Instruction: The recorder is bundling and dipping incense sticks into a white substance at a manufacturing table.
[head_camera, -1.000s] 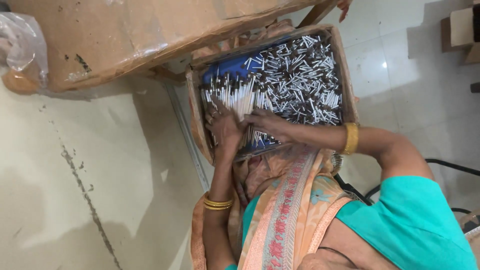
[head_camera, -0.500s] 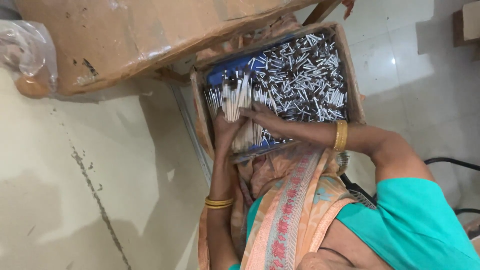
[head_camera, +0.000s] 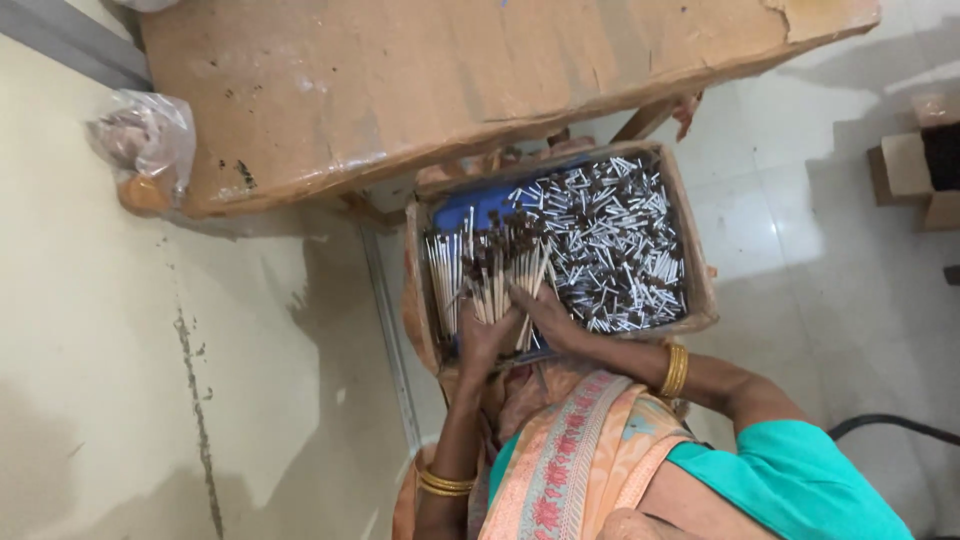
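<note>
Both the left hand (head_camera: 487, 338) and right hand (head_camera: 545, 312) close around 1 bundle of pale brown-tipped sticks (head_camera: 505, 272) above the brown cardboard tray (head_camera: 700, 290).

My sticks (head_camera: 500, 275) are pale with dark brown tips; box (head_camera: 700, 300) brown, lined blue; my bangles (head_camera: 673, 370) gold.

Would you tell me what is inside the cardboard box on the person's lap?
The cardboard box holds loose dark-tipped white sticks over a blue lining. Both hands, left and right, gather an aligned bundle. The box bottom is mostly covered.
</note>
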